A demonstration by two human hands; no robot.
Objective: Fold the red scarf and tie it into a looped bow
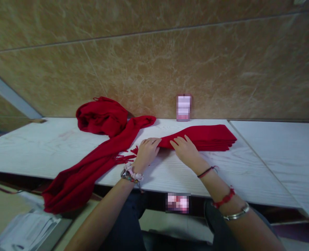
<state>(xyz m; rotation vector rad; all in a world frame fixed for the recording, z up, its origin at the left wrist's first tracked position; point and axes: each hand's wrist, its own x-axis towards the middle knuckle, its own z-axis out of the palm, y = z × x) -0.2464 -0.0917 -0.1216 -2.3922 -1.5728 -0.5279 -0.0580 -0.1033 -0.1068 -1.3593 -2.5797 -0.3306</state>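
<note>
- Folded scarf (209, 136): a red scarf laid in flat, stacked layers on the white table (39, 146). It lies right of centre and near the wall (170, 62). This part looks finished, with its edges fairly well lined up.
- Loose length (91, 167): red cloth running left from the hands and hanging over the table's front edge, not yet folded. Whether it is one piece with the stack cannot be told.
- Heap (102, 116): more red cloth bunched at the back left, touching the loose length and also unfolded.
- Fringe (124, 158): tassels lying on the table just beside the left wrist.
- Left hand (148, 149): knuckles up, fingers bent over the narrow near end of the stack. Whether they pinch the cloth underneath cannot be told.
- Right hand (185, 148): palm down, fingers spread and flat on the stack, pressing it and gripping nothing.
- Both forearms reach forward from below, with the wrists over the table's front half.
- Blurred card (183, 107): stands against the wall behind the stack.
</note>
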